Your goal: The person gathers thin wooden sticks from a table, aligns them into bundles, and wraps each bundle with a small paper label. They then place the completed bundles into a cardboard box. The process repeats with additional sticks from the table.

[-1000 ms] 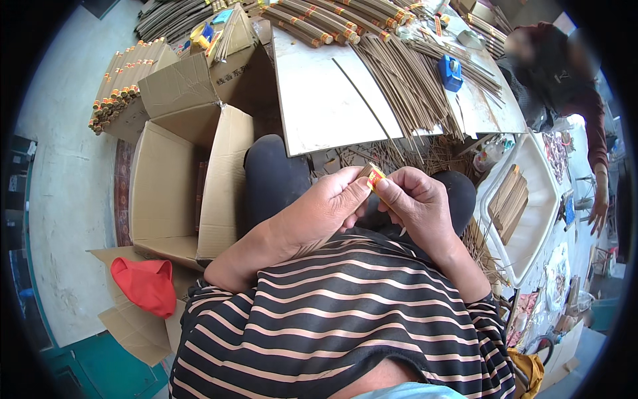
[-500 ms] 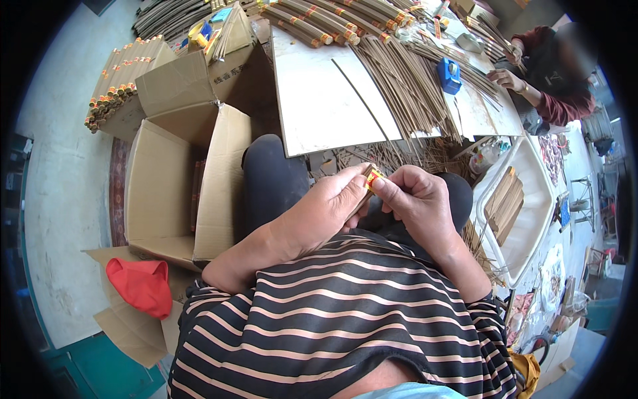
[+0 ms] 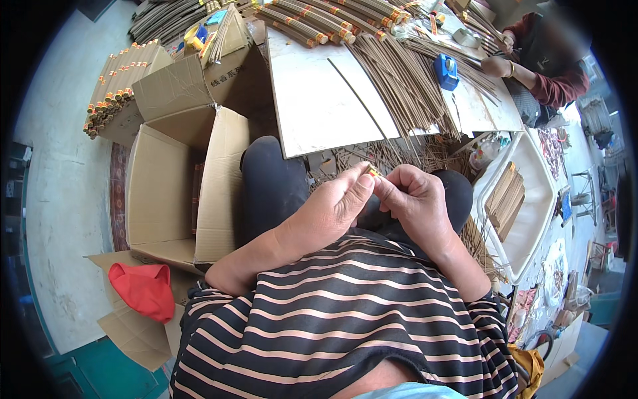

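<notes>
Above my lap, my left hand is closed round a bundle of brown incense sticks. Only its end with a yellow and red paper band shows; the fingers hide the rest. My right hand pinches the banded end from the other side, thumb and fingertips against the paper. Both thumbs lie close together there. Beyond my hands, many loose incense sticks are spread over a white board, with finished-looking banded bundles stacked along its far edge.
An open cardboard box stands left of my knee, with a red cloth near it. Banded bundles are piled far left. A blue tape dispenser sits on the board. To the right, a white tub holds sticks. A co-worker sits far right.
My left thumb has slid over the banded end, so less of the yellow and red paper shows. Both hands still grip the bundle. The co-worker's hands have shifted.
</notes>
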Motion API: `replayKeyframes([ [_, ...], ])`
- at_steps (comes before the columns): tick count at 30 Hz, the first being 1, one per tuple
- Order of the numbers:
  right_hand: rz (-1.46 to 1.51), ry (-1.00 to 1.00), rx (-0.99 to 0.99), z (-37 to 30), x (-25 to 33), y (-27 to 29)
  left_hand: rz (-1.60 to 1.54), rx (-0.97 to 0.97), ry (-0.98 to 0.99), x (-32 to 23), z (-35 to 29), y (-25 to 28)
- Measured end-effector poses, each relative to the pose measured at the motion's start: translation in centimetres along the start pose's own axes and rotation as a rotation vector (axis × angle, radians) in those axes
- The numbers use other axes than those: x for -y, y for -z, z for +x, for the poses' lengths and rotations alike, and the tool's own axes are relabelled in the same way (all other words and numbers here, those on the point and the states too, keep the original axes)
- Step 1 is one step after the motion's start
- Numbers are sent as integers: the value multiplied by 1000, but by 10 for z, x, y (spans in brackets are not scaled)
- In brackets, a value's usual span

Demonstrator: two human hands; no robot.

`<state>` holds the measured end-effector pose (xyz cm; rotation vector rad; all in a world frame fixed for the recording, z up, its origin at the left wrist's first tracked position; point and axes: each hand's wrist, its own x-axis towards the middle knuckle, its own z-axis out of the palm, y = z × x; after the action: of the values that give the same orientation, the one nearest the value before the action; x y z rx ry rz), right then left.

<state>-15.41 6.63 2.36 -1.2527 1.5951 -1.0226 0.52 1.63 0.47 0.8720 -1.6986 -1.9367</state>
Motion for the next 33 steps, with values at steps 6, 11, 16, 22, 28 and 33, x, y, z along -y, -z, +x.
replayKeyframes([
  [6,33,-26,6,0,-4,3,-162,57,49,0,4,0],
  [11,110,34,55,1,-15,8,-284,85,108,-3,2,1],
  [16,81,124,76,6,-25,10,-349,108,166,-4,2,3],
  [22,117,112,129,13,-30,15,-359,125,182,-3,3,4],
  [28,178,41,135,12,-24,16,-341,116,192,-4,4,3],
  [33,208,120,118,13,-35,14,-252,101,171,-7,2,0],
])
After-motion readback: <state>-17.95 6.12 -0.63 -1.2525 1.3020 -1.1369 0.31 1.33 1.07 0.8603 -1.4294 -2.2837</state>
